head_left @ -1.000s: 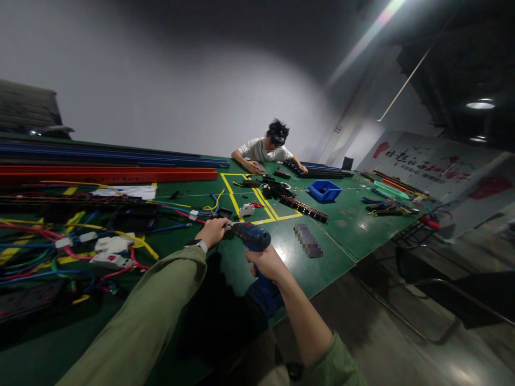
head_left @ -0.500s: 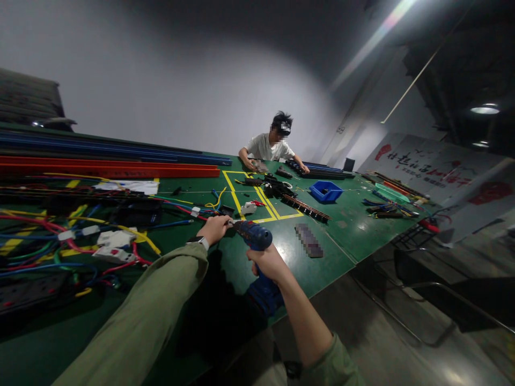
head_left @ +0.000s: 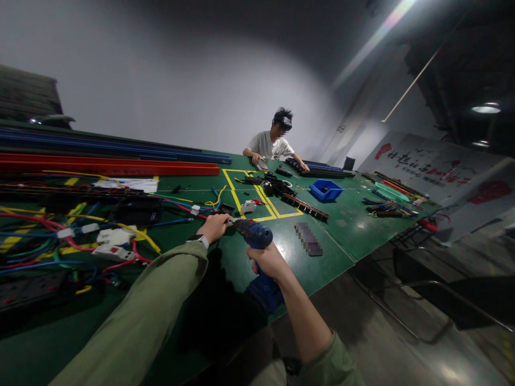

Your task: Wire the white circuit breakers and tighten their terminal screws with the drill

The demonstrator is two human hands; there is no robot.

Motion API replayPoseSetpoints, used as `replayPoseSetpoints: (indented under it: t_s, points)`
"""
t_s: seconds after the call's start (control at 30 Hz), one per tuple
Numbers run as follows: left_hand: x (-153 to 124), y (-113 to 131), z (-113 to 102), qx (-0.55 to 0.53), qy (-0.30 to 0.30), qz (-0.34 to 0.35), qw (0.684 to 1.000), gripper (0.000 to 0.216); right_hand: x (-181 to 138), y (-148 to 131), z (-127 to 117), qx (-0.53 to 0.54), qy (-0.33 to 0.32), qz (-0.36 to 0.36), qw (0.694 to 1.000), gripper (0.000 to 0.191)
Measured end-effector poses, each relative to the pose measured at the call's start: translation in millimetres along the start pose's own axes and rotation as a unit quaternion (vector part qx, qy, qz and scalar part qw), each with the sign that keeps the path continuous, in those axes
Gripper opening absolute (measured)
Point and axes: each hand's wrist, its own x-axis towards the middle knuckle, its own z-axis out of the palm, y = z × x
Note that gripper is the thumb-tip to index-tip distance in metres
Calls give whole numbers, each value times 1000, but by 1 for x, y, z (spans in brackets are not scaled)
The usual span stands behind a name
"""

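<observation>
My right hand (head_left: pixel 269 261) is wrapped round the grip of a blue cordless drill (head_left: pixel 257 235), whose nose points away and to the left. My left hand (head_left: pixel 215 228) is closed at the front end of the drill, fingers pressed together by the bit. What those fingers pinch is too small and covered to make out. Just beyond the left hand lies a small black part (head_left: pixel 226 209). A white breaker-like piece (head_left: pixel 248 206) with red bits rests inside the yellow tape outline.
Coloured wires (head_left: pixel 132 244) and white connectors spread over the left of the green table (head_left: pixel 338 238). Behind them lies a long red channel (head_left: pixel 169 168). A blue bin (head_left: pixel 325 191), a black copper-striped strip (head_left: pixel 306 207) and a blurred flat object (head_left: pixel 309 239) lie rightward. Another person (head_left: pixel 273 143) sits opposite.
Both of my hands and the drill stay nearly in place. The person opposite has shifted slightly, the hand over the blurred object moving a little.
</observation>
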Motion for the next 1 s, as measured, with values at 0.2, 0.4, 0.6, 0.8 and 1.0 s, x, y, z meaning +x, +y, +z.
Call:
replayPoseSetpoints:
  t_s: [0.2,0.4,0.6,0.8,1.0]
  points:
    - [1,-1,1,2,-1,-3,1000,28,-1,-2,-1,7,-3,-5,1000,13]
    - [1,-1,-1,1,-15,-13,1000,29,-1,-3,1,10,5,-3,1000,13]
    - [-1,1,-3,0,-14,-10,1000,29,-1,-4,0,7,8,1,1000,15]
    - [0,1,-2,1,-16,-13,1000,28,-2,-4,1,14,12,12,1000,14]
    - [0,2,-2,6,-9,-5,1000,28,-2,-4,0,19,7,5,1000,14]
